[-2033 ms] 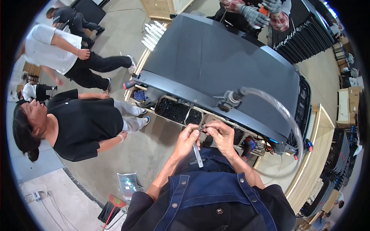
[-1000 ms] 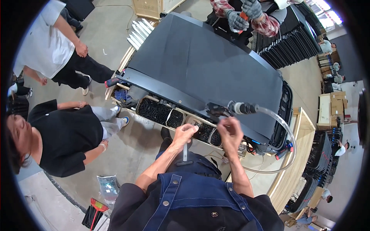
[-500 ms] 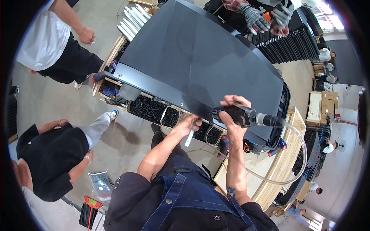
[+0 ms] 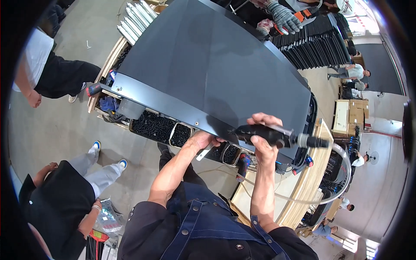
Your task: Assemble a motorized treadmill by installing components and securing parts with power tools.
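- The right hand (image 4: 262,138) is wrapped tight around a black pneumatic screwdriver (image 4: 271,135), fingers curled over the top of its body; the tool lies roughly level along the near edge of the large dark panel (image 4: 208,69).
- From the tool's right end a clear air hose (image 4: 342,182) loops down and round past the wooden pallet edge (image 4: 310,182).
- The left hand (image 4: 203,141) is closed at the panel's near edge, just left of the tool's tip, pinching a small pale strip (image 4: 203,152) that hangs below the fingers.
- Under the panel's edge sit open bins of black screws (image 4: 158,126), close below the left hand.
- Across the panel, gloved hands (image 4: 284,17) of another person rest at its far edge.
- On the floor at left stand and crouch other people; one in a black top (image 4: 52,203) is near the lower left.
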Demonstrator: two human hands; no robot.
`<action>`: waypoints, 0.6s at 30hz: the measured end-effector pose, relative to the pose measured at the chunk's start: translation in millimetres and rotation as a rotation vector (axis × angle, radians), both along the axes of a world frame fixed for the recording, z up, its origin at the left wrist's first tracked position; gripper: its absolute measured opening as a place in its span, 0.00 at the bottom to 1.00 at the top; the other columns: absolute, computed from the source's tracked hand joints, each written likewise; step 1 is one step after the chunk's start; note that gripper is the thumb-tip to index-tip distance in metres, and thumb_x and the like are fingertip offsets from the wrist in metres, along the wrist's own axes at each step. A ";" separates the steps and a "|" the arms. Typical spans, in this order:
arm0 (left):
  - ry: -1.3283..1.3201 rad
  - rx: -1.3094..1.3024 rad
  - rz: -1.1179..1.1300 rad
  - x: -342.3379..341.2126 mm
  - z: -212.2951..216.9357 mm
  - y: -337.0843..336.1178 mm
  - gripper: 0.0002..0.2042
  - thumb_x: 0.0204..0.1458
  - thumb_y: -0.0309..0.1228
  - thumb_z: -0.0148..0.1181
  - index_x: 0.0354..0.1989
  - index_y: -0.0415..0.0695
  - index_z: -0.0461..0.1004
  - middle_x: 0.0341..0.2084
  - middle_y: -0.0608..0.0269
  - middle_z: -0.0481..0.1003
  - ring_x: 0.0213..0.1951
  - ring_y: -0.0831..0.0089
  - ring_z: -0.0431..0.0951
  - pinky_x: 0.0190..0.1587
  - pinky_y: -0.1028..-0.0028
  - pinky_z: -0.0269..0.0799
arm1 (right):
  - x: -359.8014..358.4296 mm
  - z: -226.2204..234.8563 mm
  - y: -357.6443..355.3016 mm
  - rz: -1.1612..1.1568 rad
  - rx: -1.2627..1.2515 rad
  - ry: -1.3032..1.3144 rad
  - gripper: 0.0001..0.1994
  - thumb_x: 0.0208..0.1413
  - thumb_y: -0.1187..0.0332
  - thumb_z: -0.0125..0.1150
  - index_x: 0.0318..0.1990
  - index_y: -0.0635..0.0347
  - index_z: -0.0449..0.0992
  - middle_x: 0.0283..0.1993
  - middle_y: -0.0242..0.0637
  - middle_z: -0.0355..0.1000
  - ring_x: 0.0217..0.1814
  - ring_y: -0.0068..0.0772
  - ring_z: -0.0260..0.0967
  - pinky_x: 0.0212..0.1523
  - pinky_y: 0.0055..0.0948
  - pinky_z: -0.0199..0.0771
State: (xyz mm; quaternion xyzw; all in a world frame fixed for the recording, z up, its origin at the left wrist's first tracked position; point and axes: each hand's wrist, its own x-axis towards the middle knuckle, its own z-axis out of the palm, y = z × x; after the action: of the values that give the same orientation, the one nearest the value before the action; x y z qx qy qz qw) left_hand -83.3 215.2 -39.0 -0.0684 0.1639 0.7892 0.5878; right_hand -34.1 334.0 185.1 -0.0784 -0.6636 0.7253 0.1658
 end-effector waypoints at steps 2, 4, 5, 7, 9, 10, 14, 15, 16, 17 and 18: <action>0.011 0.026 -0.002 -5.9 -2.2 -1.5 0.09 0.61 0.40 0.61 0.36 0.49 0.74 0.23 0.70 0.72 0.22 0.77 0.69 0.19 0.80 0.58 | 8.5 -7.3 0.0 -0.035 0.066 0.050 0.32 0.45 0.70 0.78 0.58 0.56 0.67 0.57 0.46 0.71 0.56 0.44 0.74 0.62 0.45 0.73; 0.097 0.014 -0.017 -7.2 -0.6 -2.0 0.07 0.63 0.37 0.60 0.35 0.49 0.74 0.22 0.71 0.71 0.22 0.78 0.69 0.19 0.80 0.57 | 7.8 -7.5 0.6 -0.034 0.086 0.075 0.32 0.45 0.70 0.76 0.59 0.56 0.67 0.56 0.46 0.71 0.55 0.44 0.75 0.61 0.45 0.73; 0.095 0.015 -0.016 -6.1 -1.5 -5.0 0.07 0.63 0.37 0.60 0.35 0.49 0.74 0.22 0.71 0.71 0.22 0.78 0.69 0.19 0.80 0.57 | 4.4 -6.4 3.0 -0.025 0.082 0.062 0.32 0.45 0.71 0.76 0.59 0.56 0.67 0.56 0.46 0.71 0.55 0.44 0.75 0.61 0.45 0.73; 0.155 -0.087 0.043 -8.2 -3.1 -12.4 0.06 0.59 0.33 0.62 0.31 0.48 0.74 0.20 0.71 0.68 0.22 0.80 0.65 0.23 0.79 0.59 | -7.3 -1.4 -1.3 -0.032 0.036 0.015 0.31 0.45 0.71 0.75 0.58 0.56 0.67 0.56 0.47 0.72 0.54 0.42 0.75 0.59 0.45 0.74; 0.435 -0.353 -0.032 -7.4 -3.3 -17.7 0.06 0.60 0.33 0.61 0.32 0.47 0.75 0.21 0.71 0.69 0.23 0.79 0.66 0.26 0.78 0.62 | -16.8 1.3 -2.0 0.041 0.064 0.006 0.30 0.45 0.71 0.75 0.57 0.56 0.67 0.55 0.46 0.72 0.53 0.42 0.75 0.59 0.44 0.74; 0.363 -0.341 0.015 -5.3 -1.9 -15.9 0.05 0.61 0.33 0.61 0.34 0.48 0.75 0.23 0.71 0.70 0.25 0.80 0.68 0.27 0.78 0.63 | -14.9 0.6 -0.9 0.040 0.066 0.002 0.30 0.45 0.71 0.75 0.57 0.56 0.67 0.55 0.46 0.72 0.53 0.42 0.75 0.59 0.44 0.74; 0.208 -0.322 0.125 -2.6 -0.4 -8.1 0.03 0.62 0.34 0.60 0.39 0.50 0.76 0.28 0.73 0.72 0.28 0.81 0.70 0.28 0.77 0.64 | -5.4 -7.4 7.1 0.137 0.102 0.114 0.27 0.46 0.72 0.75 0.53 0.56 0.67 0.51 0.44 0.71 0.51 0.43 0.75 0.57 0.45 0.74; 0.198 -0.327 0.136 -0.9 -1.5 -7.6 0.04 0.62 0.35 0.61 0.40 0.51 0.76 0.29 0.74 0.72 0.29 0.82 0.69 0.28 0.77 0.64 | -4.0 -8.2 7.2 0.161 0.121 0.145 0.27 0.46 0.72 0.75 0.53 0.56 0.67 0.51 0.44 0.71 0.51 0.43 0.75 0.57 0.45 0.74; 0.196 -0.329 0.137 -1.3 -4.9 -7.7 0.04 0.62 0.35 0.61 0.40 0.51 0.76 0.29 0.74 0.72 0.29 0.82 0.69 0.28 0.77 0.64 | -3.6 -7.3 6.0 0.122 0.089 0.127 0.27 0.47 0.72 0.75 0.53 0.56 0.67 0.50 0.44 0.71 0.51 0.43 0.74 0.57 0.45 0.75; 0.262 -0.318 0.114 -3.5 -9.6 -8.1 0.06 0.62 0.36 0.61 0.42 0.51 0.76 0.28 0.74 0.70 0.28 0.83 0.68 0.28 0.77 0.64 | -4.5 -6.5 6.5 0.124 0.087 0.127 0.27 0.47 0.72 0.75 0.53 0.56 0.67 0.50 0.44 0.71 0.51 0.43 0.74 0.57 0.45 0.75; 0.330 -0.304 0.090 -5.9 -12.5 -8.2 0.07 0.61 0.37 0.61 0.44 0.52 0.76 0.28 0.75 0.69 0.28 0.83 0.67 0.28 0.77 0.63 | -6.8 -7.3 7.7 0.146 0.086 0.122 0.27 0.47 0.72 0.75 0.53 0.56 0.67 0.50 0.44 0.71 0.51 0.42 0.74 0.57 0.45 0.75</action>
State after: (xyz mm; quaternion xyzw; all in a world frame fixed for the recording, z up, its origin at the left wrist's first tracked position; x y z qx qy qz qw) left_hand -89.2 207.1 -51.5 -0.0332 0.3718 0.7813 0.5003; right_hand -40.9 341.7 177.8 0.0214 -0.6868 0.7096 0.1559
